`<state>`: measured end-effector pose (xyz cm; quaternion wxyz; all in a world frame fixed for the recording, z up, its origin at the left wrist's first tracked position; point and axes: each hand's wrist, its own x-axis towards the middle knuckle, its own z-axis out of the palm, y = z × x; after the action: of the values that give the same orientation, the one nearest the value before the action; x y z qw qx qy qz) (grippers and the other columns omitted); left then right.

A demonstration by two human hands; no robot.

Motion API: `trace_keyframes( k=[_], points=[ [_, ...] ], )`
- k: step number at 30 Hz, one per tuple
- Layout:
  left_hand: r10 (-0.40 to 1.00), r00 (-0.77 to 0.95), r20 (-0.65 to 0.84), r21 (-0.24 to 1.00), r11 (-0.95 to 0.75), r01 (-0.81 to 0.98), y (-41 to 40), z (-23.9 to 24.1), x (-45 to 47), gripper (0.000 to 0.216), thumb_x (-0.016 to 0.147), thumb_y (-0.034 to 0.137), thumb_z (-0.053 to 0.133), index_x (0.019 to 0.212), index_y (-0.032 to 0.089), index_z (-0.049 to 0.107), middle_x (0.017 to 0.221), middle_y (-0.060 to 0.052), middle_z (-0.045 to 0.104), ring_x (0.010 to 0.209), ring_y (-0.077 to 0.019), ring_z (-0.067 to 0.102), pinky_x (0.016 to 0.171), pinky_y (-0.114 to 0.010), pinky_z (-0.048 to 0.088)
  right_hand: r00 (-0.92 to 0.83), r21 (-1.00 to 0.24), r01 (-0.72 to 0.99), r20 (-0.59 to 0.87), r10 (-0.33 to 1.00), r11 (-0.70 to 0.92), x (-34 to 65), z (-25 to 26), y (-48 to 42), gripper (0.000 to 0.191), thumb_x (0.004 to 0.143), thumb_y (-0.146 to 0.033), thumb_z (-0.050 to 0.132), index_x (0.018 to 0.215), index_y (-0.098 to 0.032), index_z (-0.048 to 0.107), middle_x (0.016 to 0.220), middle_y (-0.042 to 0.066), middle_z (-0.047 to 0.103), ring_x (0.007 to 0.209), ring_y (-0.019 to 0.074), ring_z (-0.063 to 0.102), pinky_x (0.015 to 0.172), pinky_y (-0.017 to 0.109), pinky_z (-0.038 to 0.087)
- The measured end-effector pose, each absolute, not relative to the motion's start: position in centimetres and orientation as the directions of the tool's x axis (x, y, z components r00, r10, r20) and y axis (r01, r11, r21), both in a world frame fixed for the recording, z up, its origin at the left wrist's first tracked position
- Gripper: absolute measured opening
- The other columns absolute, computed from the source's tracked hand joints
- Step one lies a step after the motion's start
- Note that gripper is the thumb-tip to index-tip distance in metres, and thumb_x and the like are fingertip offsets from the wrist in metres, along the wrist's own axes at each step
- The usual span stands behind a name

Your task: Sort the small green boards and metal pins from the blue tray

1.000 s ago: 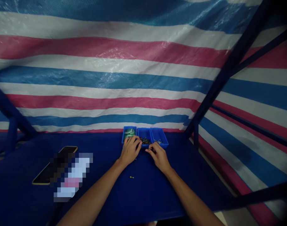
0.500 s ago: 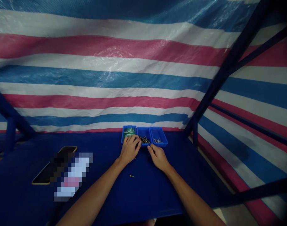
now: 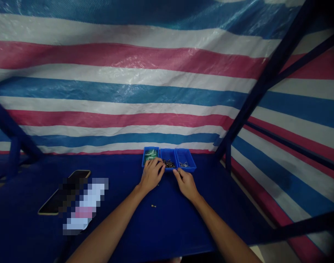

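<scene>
My left hand (image 3: 152, 175) is at the front of a blue bin (image 3: 144, 160) with green-and-white contents (image 3: 150, 153). Its fingers are bent but apart, their tips by the left front corner of the middle blue bin (image 3: 167, 151); the thumb is hidden. Small dark and brassy metal pieces (image 3: 169, 163) lie in that middle bin. Just in front of the right blue bin (image 3: 193, 166), my right hand (image 3: 187, 184) has its thumb and index finger pinched together. Whatever is between them is too small to name. Thin silvery pieces (image 3: 184, 164) lie in the right bin.
One small brassy piece (image 3: 153, 206) lies on the blue tabletop (image 3: 156, 233) between my forearms. To the left are a dark phone (image 3: 50, 201) and a pixelated pale item (image 3: 86, 202). Blue frame bars (image 3: 239, 122) and striped sheeting (image 3: 128, 120) enclose the table.
Both hands keep nearly the same place and pose. The whole view has shifted very slightly, and the right fingers have moved a little to the right.
</scene>
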<state>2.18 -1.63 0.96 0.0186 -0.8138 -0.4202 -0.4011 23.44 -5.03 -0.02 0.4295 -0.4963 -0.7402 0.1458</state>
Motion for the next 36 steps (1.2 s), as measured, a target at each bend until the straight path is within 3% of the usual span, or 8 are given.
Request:
trace_keyframes(
  k=[12, 16, 23, 30, 36],
  points=[
    [0.671, 0.321, 0.668, 0.311, -0.644, 0.699, -1.7, 1.0, 2.2, 0.021, 0.109, 0.027, 0.048, 0.107, 0.024, 0.069, 0.117, -0.006, 0.069, 0.107, -0.0219, 0.065, 0.097, -0.043, 0.045, -0.025, -0.709, 0.559, 0.504, 0.863, 0.43, 23.4, 0.3, -5.1, 0.059, 0.108, -0.056, 0.05, 0.059, -0.023, 0.051, 0.053, -0.003, 0.054, 0.049, 0.0142, 0.051, 0.056, 0.029, 0.037],
    [0.669, 0.327, 0.667, 0.302, -0.644, 0.703, -1.7, 1.1, 2.2, 0.02, 0.109, 0.027, 0.049, 0.108, 0.024, 0.069, 0.116, -0.006, 0.069, 0.106, -0.0219, 0.065, 0.097, -0.043, 0.044, -0.019, -0.644, 0.611, 0.57, 0.821, 0.461, 23.4, 0.6, -5.2, 0.051, 0.112, -0.05, 0.04, 0.072, -0.024, 0.056, 0.066, 0.002, 0.061, 0.058, 0.017, 0.058, 0.061, 0.029, 0.041],
    [0.668, 0.327, 0.668, 0.3, -0.644, 0.704, -1.7, 1.0, 2.2, 0.02, 0.11, 0.026, 0.048, 0.107, 0.023, 0.068, 0.116, -0.006, 0.069, 0.108, -0.0218, 0.064, 0.097, -0.042, 0.044, -0.21, -0.489, 0.638, 0.632, 0.746, 0.594, 23.5, 0.8, -5.9, 0.032, 0.115, -0.035, 0.036, 0.112, -0.022, 0.065, 0.1, 0.007, 0.072, 0.086, 0.0184, 0.07, 0.079, 0.027, 0.05],
    [0.657, 0.325, 0.68, 0.3, -0.654, 0.695, -1.7, 1.0, 2.1, 0.017, 0.108, 0.024, 0.051, 0.108, 0.024, 0.068, 0.117, -0.006, 0.069, 0.11, -0.0222, 0.065, 0.097, -0.042, 0.045, -0.196, -0.431, 0.697, 0.654, 0.731, 0.573, 23.4, -0.1, -5.5, 0.038, 0.113, -0.036, 0.045, 0.084, -0.021, 0.064, 0.074, 0.003, 0.065, 0.063, 0.0154, 0.062, 0.065, 0.027, 0.044],
    [0.659, 0.321, 0.68, 0.303, -0.651, 0.695, -1.7, 1.0, 2.1, 0.018, 0.108, 0.024, 0.051, 0.108, 0.023, 0.069, 0.117, -0.005, 0.069, 0.109, -0.0219, 0.065, 0.098, -0.041, 0.045, -0.187, -0.444, 0.679, 0.665, 0.723, 0.585, 23.5, -0.2, -5.3, 0.037, 0.113, -0.036, 0.047, 0.087, -0.021, 0.068, 0.077, 0.003, 0.067, 0.068, 0.0161, 0.065, 0.069, 0.026, 0.047]
  ],
)
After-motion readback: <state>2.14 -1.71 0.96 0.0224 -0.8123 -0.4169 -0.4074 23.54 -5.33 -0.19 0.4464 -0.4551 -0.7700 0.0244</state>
